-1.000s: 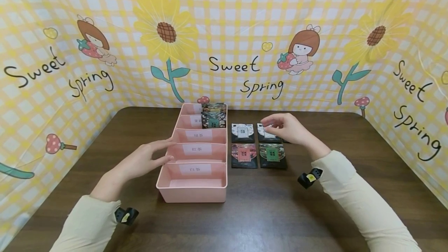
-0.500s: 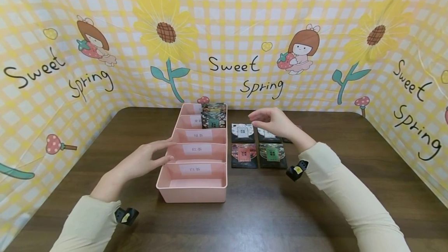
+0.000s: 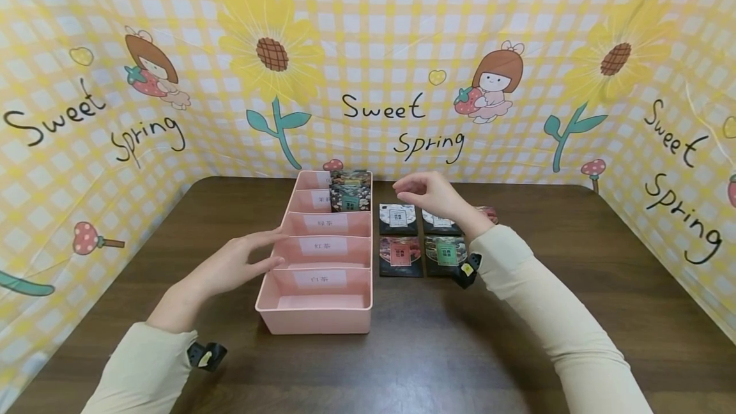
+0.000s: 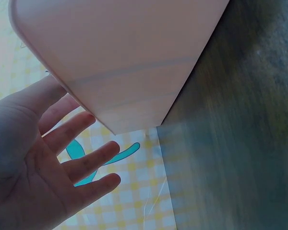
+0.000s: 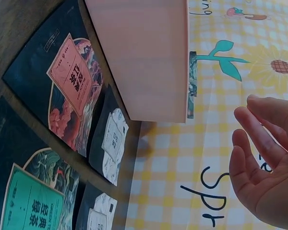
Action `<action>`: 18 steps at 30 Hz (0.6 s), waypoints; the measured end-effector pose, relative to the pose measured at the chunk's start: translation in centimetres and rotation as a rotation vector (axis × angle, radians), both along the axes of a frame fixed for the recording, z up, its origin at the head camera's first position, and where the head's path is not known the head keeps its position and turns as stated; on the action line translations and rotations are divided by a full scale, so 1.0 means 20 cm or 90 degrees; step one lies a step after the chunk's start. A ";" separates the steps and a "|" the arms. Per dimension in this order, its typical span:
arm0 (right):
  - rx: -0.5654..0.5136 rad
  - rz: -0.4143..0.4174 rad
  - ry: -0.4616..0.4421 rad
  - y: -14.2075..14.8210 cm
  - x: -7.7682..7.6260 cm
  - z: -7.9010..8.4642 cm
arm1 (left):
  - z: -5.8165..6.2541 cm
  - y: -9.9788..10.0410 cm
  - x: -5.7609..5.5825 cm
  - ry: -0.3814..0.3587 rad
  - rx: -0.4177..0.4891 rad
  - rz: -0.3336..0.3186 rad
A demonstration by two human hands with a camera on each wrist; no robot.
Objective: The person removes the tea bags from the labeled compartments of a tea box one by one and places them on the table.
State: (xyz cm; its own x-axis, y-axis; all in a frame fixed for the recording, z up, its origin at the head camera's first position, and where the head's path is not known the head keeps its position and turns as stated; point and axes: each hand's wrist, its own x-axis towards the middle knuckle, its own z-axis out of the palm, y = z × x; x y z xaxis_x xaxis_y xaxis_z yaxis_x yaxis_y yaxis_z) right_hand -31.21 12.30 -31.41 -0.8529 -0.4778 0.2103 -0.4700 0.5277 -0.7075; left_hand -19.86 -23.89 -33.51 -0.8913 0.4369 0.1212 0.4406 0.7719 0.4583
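My left hand (image 3: 230, 267) rests on the left rim of a long pink divided box (image 3: 313, 321), fingers fairly straight and spread; in the left wrist view the thumb and index finger reach over the rim. My right hand (image 3: 428, 195) hovers above the table, right of the box's far end, fingers loosely bent and holding nothing. Near it lie a red-labelled tea packet (image 3: 400, 256), a green-labelled tea packet (image 3: 443, 253) and two white-labelled tea packets (image 3: 398, 217), one partly hidden by the right hand. Dark tea packets (image 3: 349, 199) stand in the box's two farthest compartments.
Another tea packet (image 3: 490, 213) with reddish print shows partly behind the right wrist. White paper labels (image 3: 321, 279) are stuck on the box's dividers. A yellow checked cloth (image 3: 368, 69) rises behind and beside the brown table (image 3: 425, 350).
My right hand has moved left, from above the white-labelled packets toward the box, its fingers still loosely bent. The left hand and the packets stay where they were.
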 end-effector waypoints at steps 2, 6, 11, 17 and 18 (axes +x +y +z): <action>-0.001 0.001 0.002 -0.02 -0.01 -0.01 | 0.00 0.00 0.00 -0.003 -0.001 0.003; 0.000 0.004 0.007 -0.05 -0.02 -0.02 | 0.00 0.00 0.00 -0.006 -0.002 0.006; 0.009 0.000 0.012 -0.10 -0.03 -0.03 | 0.00 0.00 0.00 -0.007 -0.004 0.008; 0.019 -0.013 0.028 -0.15 -0.06 -0.05 | 0.00 0.00 0.00 -0.005 0.001 0.006; 0.019 -0.015 0.028 -0.16 -0.07 -0.05 | -0.01 0.00 0.00 -0.004 0.001 0.006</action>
State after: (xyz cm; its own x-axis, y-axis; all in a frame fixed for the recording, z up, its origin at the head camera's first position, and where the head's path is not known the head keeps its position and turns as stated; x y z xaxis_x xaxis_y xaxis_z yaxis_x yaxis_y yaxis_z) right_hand -32.60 9.12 -32.50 -0.8541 -0.4642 0.2345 -0.4880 0.5595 -0.6700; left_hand -19.85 -23.87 -33.62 -0.8962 0.4281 0.1164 0.4304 0.7756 0.4617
